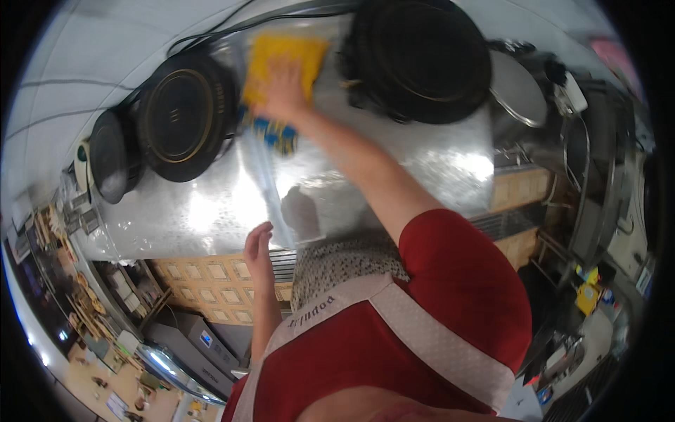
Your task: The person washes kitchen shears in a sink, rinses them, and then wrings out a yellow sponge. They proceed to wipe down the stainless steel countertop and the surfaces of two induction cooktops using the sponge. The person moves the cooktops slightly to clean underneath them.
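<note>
My right hand (285, 89) lies with its fingers spread and blurred on a yellow cloth (258, 58), pressing it against the far part of a shiny metal worktop (348, 142). A blue and yellow patterned piece of cloth (274, 134) shows just below that hand; whether it belongs to the yellow cloth, I cannot tell. My left hand (258, 242) is over the near edge of the worktop, with its fingers loosely bent and nothing in them. A pale streak or seam runs along the metal from the cloth towards the near edge.
Round black appliances (182, 116) stand at the left, and a larger black round one (422, 58) at the right of the cloth. Black cables (211, 34) run along the back wall. A round metal lid (519, 89) is farther right. Shelves and grey boxes (184, 343) are at lower left.
</note>
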